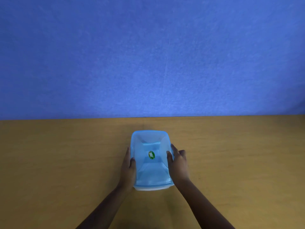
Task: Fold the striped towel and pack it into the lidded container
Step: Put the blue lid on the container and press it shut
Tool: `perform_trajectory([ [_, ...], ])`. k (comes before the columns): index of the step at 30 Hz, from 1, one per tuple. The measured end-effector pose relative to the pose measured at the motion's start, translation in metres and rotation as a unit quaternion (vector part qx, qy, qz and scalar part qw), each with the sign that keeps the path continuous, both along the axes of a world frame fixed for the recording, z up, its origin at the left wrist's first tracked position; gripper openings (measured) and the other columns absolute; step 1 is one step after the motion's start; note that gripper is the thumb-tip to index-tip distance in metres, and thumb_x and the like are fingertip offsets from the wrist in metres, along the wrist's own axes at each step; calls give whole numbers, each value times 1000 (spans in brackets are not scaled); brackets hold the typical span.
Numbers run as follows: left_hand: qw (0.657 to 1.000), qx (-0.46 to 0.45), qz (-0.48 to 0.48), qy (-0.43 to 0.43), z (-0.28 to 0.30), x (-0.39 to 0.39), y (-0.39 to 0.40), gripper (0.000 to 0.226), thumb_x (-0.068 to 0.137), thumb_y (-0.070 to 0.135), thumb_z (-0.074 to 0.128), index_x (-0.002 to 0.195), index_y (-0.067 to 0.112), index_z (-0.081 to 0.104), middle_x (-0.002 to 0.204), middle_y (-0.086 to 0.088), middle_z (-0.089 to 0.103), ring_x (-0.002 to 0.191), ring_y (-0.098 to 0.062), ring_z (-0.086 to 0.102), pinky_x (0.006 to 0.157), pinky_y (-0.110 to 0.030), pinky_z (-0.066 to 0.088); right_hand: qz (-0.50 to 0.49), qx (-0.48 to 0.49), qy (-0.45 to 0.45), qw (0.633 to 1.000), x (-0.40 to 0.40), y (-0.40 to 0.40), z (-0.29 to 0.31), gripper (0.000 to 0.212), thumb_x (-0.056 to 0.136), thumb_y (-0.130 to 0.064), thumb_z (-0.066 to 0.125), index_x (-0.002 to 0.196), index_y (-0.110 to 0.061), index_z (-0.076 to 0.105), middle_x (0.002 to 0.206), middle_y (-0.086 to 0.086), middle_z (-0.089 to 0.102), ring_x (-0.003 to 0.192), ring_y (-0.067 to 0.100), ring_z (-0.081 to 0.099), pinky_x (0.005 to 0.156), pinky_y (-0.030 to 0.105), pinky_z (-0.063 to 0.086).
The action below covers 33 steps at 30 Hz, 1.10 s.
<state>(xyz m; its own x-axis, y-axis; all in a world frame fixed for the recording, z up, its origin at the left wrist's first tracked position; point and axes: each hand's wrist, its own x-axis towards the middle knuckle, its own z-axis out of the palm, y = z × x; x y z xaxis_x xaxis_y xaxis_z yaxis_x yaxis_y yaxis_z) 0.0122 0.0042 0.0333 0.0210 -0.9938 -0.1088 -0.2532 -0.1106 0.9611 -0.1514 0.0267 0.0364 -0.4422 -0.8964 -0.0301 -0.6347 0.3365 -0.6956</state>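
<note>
Along both long sides of the translucent blue rectangular plastic lidded container [151, 160], the fingers [169, 157] of the two bare hands were pressed together and laid against the lid's rim, clasping the box between them rather than pinching anything. The left hand [128, 164] had its thumb hooked over the near-left edge; the right hand [179, 164] rested its thumb on the lid top with the other fingers wrapped down the right wall. A green oval sticker [151, 155] sat at the lid's centre. The lid looked seated all round, so the step seemed to be either pressing it home or prising it off. The striped towel was nowhere visible; whether it lay inside could not be told through the cloudy plastic. Even pressure on opposite rims, with the box kept flat on the tan wooden surface [66, 154], would probably serve best, since a one-sided push could tilt the lid.
</note>
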Motion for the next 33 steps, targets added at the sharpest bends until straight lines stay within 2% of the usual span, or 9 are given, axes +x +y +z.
perform_trajectory([
  [2,1000,-12,-8,-19,-1,2,1,48,96,-1,31,143,5,23,154,-9,23,141,-19,22,112,-20,12,0,1,2,1000,2,0,-1,45,98,-35,37,141,-25,34,113,5,43,97,24,54,79,32,45],
  [5,997,-41,-29,-61,-3,4,2,48,96,-1,32,143,1,21,153,-13,23,141,-22,22,105,-9,9,2,-7,3,1000,4,2,-2,45,98,-36,36,142,-25,33,108,1,40,93,19,52,77,29,46],
  [7,995,-54,-37,-69,-5,5,3,48,96,-1,33,142,0,21,152,-14,25,140,-23,24,103,-6,9,4,-5,8,1000,4,2,-2,45,98,-37,35,142,-25,32,108,1,39,91,18,51,75,28,46],
  [14,995,-61,-37,-63,-10,5,2,47,96,1,33,142,1,23,152,-14,27,140,-23,26,117,-30,16,10,4,31,999,5,3,1,46,98,-36,34,143,-24,31,115,5,42,98,21,54,80,34,51],
  [22,995,-58,-17,-75,-15,6,0,47,96,1,34,142,2,25,151,-12,28,140,-22,26,117,-32,15,19,2,62,998,4,3,0,47,98,-37,33,143,-23,30,116,5,43,100,21,53,80,32,50],
  [25,995,-58,-16,-75,-14,5,1,47,96,2,34,142,3,26,151,-12,29,139,-20,26,114,-26,15,17,19,48,999,3,1,-3,45,98,-39,31,141,-28,30,118,7,43,103,26,53,79,36,48],
  [30,995,-61,-15,-79,-13,2,1,48,94,-3,35,141,0,26,151,-14,28,140,-22,26,118,-35,15,13,69,-12,997,-3,-1,-12,45,97,-45,29,139,-29,30,126,12,42,115,36,47,93,43,42],
  [33,994,-52,-13,-91,-11,2,2,48,94,-2,35,141,1,25,152,-14,27,140,-23,25,118,-32,14,21,68,8,997,-3,0,-12,46,96,-46,27,140,-30,27,127,11,43,114,34,49,92,43,43],
])
